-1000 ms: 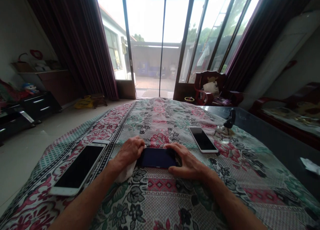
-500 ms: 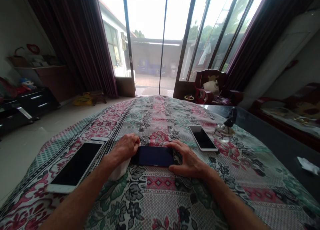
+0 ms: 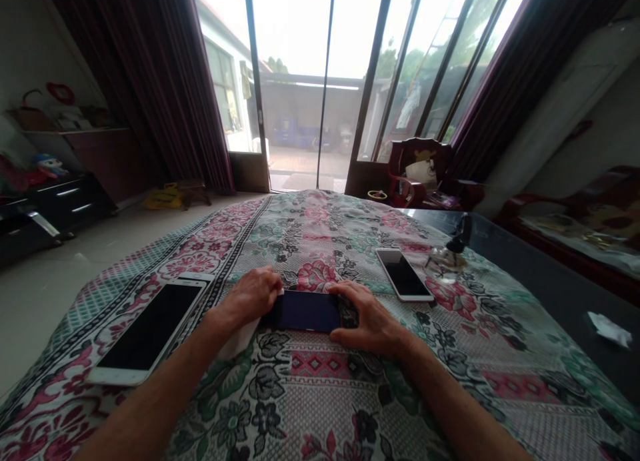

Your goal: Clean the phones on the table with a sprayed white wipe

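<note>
A dark smartphone (image 3: 309, 311) lies sideways on the flowered cloth, its screen facing up. At its right end, my right hand (image 3: 367, 317) grips it between the thumb on the near edge and the fingers on the far edge. My left hand (image 3: 253, 293) is closed around a white wipe (image 3: 241, 341) and rests at the phone's left end. A corner of the wipe pokes out by the fingertips, and most of it is hidden under the hand. Left of my forearm lies a larger white phone (image 3: 150, 331); another white phone (image 3: 404, 274) lies to the right.
A clear bottle with a black pump (image 3: 447, 259) stands beyond the right-hand phone. The patterned cloth (image 3: 320, 407) covers most of the dark table (image 3: 555, 287), where a crumpled white tissue (image 3: 610, 329) lies at far right. Behind are a wooden chair (image 3: 420, 171) and glass doors.
My right hand and the dark phone have shifted slightly left. My left hand has slid a little to the right along the phone's end. The view has moved slightly.
</note>
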Demonstrator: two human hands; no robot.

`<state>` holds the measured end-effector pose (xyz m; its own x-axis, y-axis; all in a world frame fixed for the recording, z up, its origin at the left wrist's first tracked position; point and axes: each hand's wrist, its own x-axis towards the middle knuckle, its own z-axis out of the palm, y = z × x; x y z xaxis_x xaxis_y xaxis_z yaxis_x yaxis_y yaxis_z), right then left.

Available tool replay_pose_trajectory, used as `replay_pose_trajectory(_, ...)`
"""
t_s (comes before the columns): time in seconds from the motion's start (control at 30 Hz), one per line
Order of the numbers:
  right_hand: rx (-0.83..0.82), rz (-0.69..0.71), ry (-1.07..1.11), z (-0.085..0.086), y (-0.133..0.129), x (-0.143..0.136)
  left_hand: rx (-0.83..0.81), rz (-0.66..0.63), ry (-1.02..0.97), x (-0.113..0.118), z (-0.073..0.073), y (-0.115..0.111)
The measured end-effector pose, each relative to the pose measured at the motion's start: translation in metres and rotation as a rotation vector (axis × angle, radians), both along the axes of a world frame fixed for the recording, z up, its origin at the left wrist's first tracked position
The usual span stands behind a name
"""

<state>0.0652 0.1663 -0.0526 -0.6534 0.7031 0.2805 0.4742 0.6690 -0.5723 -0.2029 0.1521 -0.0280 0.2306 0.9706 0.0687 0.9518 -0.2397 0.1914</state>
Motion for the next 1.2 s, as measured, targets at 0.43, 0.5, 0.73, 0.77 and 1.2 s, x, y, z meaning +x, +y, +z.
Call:
replay_pose_trajectory(0.43,0.031,-0.021,0.029,0.0,-0.004,-0.009,0.051,-0.017,0.018,0.028,-0.004,0.0)
replay_pose_trajectory(0.5,0.065,-0.023,0.037,-0.004,-0.004,-0.012,0.083,-0.048,-0.004,0.032,-0.006,0.0)
replay_pose_trajectory(0.73,0.106,0.009,0.028,-0.007,-0.005,-0.013,0.093,-0.057,-0.053,0.024,-0.007,-0.001)
replay_pose_trajectory(0.77,0.108,0.007,0.03,-0.006,-0.005,-0.012,0.09,-0.058,-0.06,0.021,-0.008,-0.001)
replay_pose_trajectory(1.2,0.112,-0.032,0.016,-0.005,-0.006,-0.017,0.136,-0.105,-0.015,0.044,-0.011,0.001)
